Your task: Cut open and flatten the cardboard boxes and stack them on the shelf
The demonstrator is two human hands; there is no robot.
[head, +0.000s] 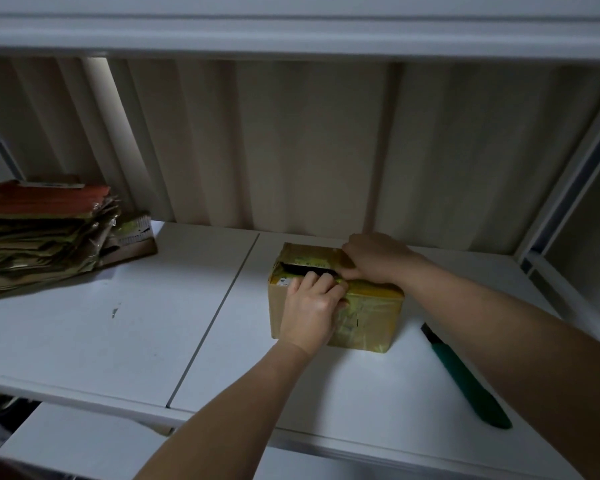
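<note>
Basically, white shelf [125,327] fills the lower two thirds of the frame, seam between its two panels running diagonally from centre to bottom centre-left. Pleated beige curtain [291,150] covers the whole back, upper shelf board across the top edge. Stack of flattened cardboard [39,237] sits at left edge, mid-height, red-orange sheet on top, sagging and spilling toward the centre; well apart from the work area, not obstructing. Cardboard box [364,313] stands on the shelf right of centre, wrapped in yellowish tape, top seam split with a dark gap showing on its left half. Right hand [374,259] lies over the far top flap at the box's upper right, fingers curled at the flap edge beside the gap, gripping it. Left hand [312,304] is on the near flap, fingers hooked into the gap, holding that flap; it hides part of the box's front face. Green utility knife [465,379] lies on the shelf at lower right, near the box but not touching, partly under the right forearm.
</note>
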